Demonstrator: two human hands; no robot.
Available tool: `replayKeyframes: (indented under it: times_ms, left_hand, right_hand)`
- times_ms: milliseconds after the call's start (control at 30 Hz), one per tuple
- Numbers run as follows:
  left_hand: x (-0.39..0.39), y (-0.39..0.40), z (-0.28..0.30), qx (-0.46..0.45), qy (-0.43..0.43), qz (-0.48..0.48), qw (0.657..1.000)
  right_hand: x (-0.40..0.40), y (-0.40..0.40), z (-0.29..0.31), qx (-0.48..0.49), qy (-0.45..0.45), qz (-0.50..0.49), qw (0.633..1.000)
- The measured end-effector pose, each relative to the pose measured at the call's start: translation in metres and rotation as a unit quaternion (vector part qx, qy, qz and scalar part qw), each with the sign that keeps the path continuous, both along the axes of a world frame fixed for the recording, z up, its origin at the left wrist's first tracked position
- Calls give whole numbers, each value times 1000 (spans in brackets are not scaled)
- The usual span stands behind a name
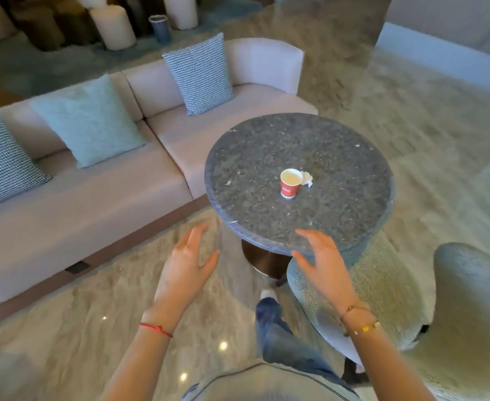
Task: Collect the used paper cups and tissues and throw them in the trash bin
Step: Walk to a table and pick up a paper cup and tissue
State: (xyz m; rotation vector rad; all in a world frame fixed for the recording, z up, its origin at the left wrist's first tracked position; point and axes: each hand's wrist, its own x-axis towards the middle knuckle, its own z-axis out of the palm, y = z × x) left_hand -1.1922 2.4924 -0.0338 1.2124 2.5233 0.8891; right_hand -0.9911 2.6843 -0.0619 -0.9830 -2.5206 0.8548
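Observation:
A red paper cup (pixel 290 183) stands upright near the middle of a round dark stone table (pixel 339 221). A crumpled white tissue (pixel 307 179) lies just right of the cup, touching or nearly touching it. My left hand (pixel 187 263) hovers over the floor to the left of the table's near edge, fingers spread and holding nothing. My right hand (pixel 323 260) is raised at the table's near edge, fingers relaxed and empty. Both hands are well short of the cup.
A long beige sofa (pixel 99 204) with several cushions runs along the left, close to the table. A grey-green upholstered chair (pixel 382 285) stands at the right, tucked under the table's edge. A small dark bin (pixel 159 27) stands far back on the carpet. The floor is polished marble.

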Motion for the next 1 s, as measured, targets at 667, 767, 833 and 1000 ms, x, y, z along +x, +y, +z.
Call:
replayKeyframes:
  times_ms: [667,767,833,1000]
  left_hand:
    - [-87,324,-80,-118,-114,-141,976]
    - [-91,343,-91,-163,-97,-162,968]
    - [-93,351,-97,-181,-93,-171,964]
    - [-96,368,-106,-195,-106,-188,957]
  right_hand:
    - [-135,296,-75,-44,-97,-70,992]
    - [-150,318,-92,-62,-120,-65,989]
    - [-157,325,-103,-73,-140,-53,986]
    - [-167,332,-127,-76,-197,-11,977]
